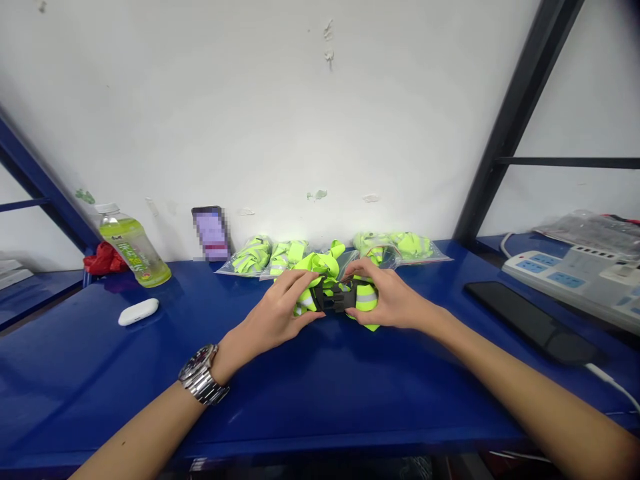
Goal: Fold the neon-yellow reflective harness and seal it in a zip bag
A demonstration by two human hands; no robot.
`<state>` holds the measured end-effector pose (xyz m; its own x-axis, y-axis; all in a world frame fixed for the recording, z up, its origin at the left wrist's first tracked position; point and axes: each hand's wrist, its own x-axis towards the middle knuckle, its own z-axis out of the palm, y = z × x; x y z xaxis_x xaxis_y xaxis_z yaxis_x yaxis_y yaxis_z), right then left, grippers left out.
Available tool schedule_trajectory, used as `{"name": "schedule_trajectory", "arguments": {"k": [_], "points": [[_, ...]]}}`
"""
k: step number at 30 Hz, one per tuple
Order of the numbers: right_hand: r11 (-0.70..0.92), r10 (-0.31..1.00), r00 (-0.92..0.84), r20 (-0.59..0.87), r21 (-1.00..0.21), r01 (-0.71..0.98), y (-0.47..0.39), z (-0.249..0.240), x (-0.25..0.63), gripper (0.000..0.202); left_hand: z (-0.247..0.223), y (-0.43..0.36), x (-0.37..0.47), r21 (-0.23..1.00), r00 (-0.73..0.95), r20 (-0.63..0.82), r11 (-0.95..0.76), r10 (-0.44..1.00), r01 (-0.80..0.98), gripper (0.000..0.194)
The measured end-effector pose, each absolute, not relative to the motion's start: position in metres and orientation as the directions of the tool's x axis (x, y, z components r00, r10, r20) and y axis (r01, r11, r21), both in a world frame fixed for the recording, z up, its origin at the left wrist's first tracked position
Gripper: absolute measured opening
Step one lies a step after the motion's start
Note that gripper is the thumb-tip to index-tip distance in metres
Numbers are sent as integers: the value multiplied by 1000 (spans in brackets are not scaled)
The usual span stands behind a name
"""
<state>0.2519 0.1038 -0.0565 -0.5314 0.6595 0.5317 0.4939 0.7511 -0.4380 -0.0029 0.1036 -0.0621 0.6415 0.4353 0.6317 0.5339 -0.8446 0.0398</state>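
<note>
A black plastic side-release buckle (340, 299) is at the middle of the desk, on fluorescent yellow-green reflective webbing (368, 299) with grey stripes. My left hand (281, 308), a metal watch on its wrist, is closed around the buckle's left half between thumb and fingers. From the other side, my right hand (393, 295) pinches the right half and its strap. The two halves meet or nearly meet; whether they are locked I cannot tell. More of the loose webbing bunches up behind the buckle, partly covered by my fingers.
Clear bags of folded yellow-green webbing (251, 256) lie along the wall. On the left are a drink bottle (137, 248), a white earbud case (139, 311) and a propped phone (213, 233). A black phone (533, 320) and a power strip (565, 277) lie right on the blue desk (300, 407).
</note>
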Motion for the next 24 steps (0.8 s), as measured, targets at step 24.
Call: {"name": "schedule_trajectory", "arguments": {"k": [24], "points": [[679,732,-516,444,-539,499,97,-55,252,80,-65,105,-9,-34,680,579,-820,450,572,65]]}}
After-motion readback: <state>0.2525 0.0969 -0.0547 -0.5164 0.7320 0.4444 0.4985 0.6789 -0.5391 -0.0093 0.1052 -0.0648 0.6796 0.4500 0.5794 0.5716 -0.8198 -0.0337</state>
